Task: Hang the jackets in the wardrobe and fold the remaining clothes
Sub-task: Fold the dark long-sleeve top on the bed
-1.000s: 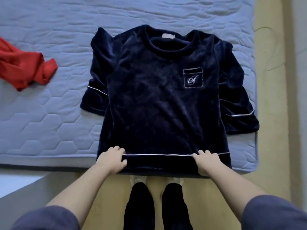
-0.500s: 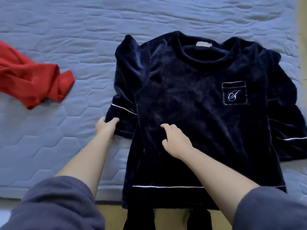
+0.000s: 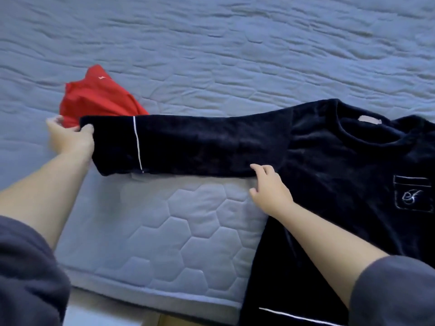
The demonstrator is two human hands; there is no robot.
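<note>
A dark navy velvet top (image 3: 341,175) with white piping and an embroidered chest pocket lies face up on the bed, its body at the right. Its left sleeve (image 3: 188,144) is stretched straight out to the left, slightly above the mattress. My left hand (image 3: 70,137) grips the cuff end of that sleeve. My right hand (image 3: 268,187) rests with fingers apart on the underarm seam where the sleeve meets the body, pressing it down. A crumpled red garment (image 3: 98,97) lies behind the sleeve's cuff, partly hidden by it.
The grey-blue quilted mattress (image 3: 164,231) fills the view; its front edge (image 3: 153,300) runs along the bottom, with a strip of floor below. My grey sleeves show at both lower corners.
My left hand took the folded-in left sleeve by the cuff and pulled it out straight to the left. My right hand shifted to the underarm. The view moved left and closer.
</note>
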